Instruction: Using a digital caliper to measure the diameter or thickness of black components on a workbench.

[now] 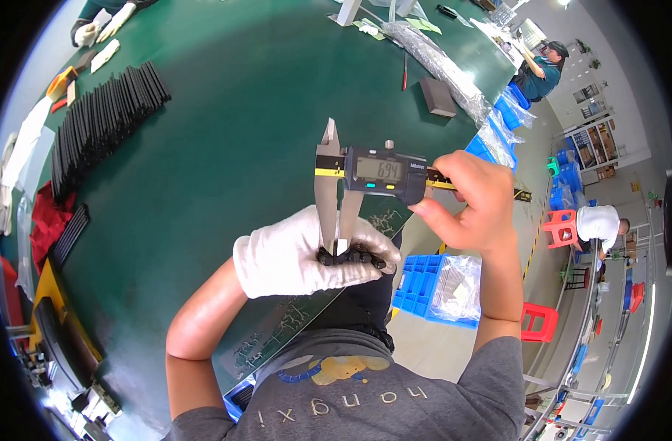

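Note:
In a white glove, my left hand (281, 253) is closed around a bundle of several thin black rods (361, 257), their ends turned up toward me. My bare right hand (479, 202) grips the beam of a digital caliper (394, 176) between thumb and fingers. The caliper's long jaws point down into the gloved hand, their tips at a rod end on the left side of the bundle. Whether both tips touch the rod is too small to tell. Digits show on the caliper's display. The lower lengths of the rods are hidden behind the glove.
On the green table (225, 125), a long row of black rods (108, 125) lies at the left, near a red cloth (51, 220). A dark block (438, 98) and plastic-wrapped lengths (442, 62) lie far right. A blue crate (422, 287) stands beside the table. Other people work farther off.

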`<state>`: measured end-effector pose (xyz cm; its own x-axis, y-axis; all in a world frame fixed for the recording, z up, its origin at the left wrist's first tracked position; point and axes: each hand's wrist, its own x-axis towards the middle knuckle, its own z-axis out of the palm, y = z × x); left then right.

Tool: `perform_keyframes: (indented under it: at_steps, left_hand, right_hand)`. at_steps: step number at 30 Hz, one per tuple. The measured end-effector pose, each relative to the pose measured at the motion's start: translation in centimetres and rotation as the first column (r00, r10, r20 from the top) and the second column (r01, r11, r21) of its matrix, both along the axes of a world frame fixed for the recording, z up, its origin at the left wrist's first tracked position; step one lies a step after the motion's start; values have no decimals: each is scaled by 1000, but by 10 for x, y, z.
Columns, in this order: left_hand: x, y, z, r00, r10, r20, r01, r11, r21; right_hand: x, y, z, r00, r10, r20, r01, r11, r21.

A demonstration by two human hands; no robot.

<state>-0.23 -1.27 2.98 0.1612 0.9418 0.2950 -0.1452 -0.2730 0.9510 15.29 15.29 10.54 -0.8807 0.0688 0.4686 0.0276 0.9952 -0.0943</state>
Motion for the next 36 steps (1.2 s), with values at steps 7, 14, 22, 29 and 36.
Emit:
perform_keyframes:
  at_steps: [7, 14, 22, 29, 36]
  left_hand:
    - [-1, -1, 2, 1000, -21, 16, 21, 999, -29]
    - [-1, -2, 1, 997, -34, 70, 33, 999, 11]
    - [-3, -1, 2, 998, -49, 28, 50, 999, -17]
    - [-4, 0, -2, 998, -42, -55, 44, 999, 28]
    - [-2, -3, 6, 997, -74, -16, 73, 996, -56]
  right_hand:
    - [-2, -1, -1, 1000, 25, -2, -26, 996, -89]
    - [-4, 1, -2, 999, 44, 32, -41, 995, -89]
    - [-7, 3, -1, 999, 41, 24, -39, 996, -80]
    - [-8, 4, -2, 998, 45, 41, -42, 995, -89]
    - [-8, 6, 1, 997, 67, 29, -67, 998, -1]
